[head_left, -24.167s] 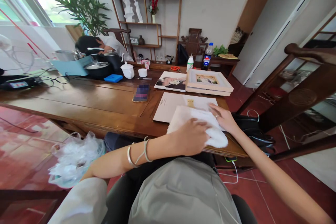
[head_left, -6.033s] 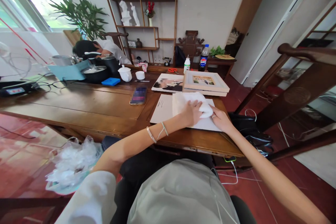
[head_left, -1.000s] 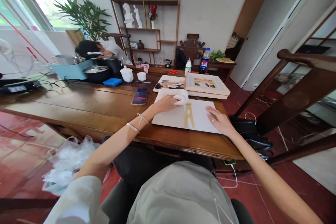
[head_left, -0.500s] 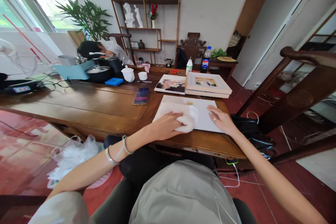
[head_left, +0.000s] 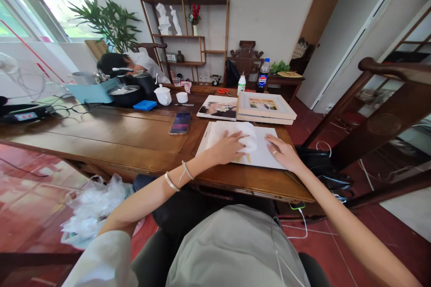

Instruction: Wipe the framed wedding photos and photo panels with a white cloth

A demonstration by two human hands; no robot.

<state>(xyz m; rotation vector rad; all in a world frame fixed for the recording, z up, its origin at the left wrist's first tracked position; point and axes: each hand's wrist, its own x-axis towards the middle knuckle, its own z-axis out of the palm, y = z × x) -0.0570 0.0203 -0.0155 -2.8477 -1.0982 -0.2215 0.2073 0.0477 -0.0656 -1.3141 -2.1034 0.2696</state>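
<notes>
A white board or album [head_left: 269, 157], partly covered, lies flat at the table's near edge, with faint printing along its left side and gold marks low in the middle. My left hand [head_left: 224, 148] holds a white cloth [head_left: 249, 136] against its surface, fingers spread over the bunched cloth. The cloth hides the upper middle of the board. My right hand [head_left: 284, 154] lies open on the board's right side, fingers stretched out and nothing in them.
Behind the board are a photo album [head_left: 218, 107] and a boxed framed picture [head_left: 269, 107]. A phone [head_left: 180, 123] lies to the left. Farther back stand a cola bottle [head_left: 263, 76], a white bottle [head_left: 241, 84], orange scissors [head_left: 222, 91] and a teapot [head_left: 163, 95]. A person rests their head at the far side.
My left hand has slid the cloth away from me and slightly right, uncovering the gold marks near the front and covering the gold patch at the back. My right hand has stayed put.
</notes>
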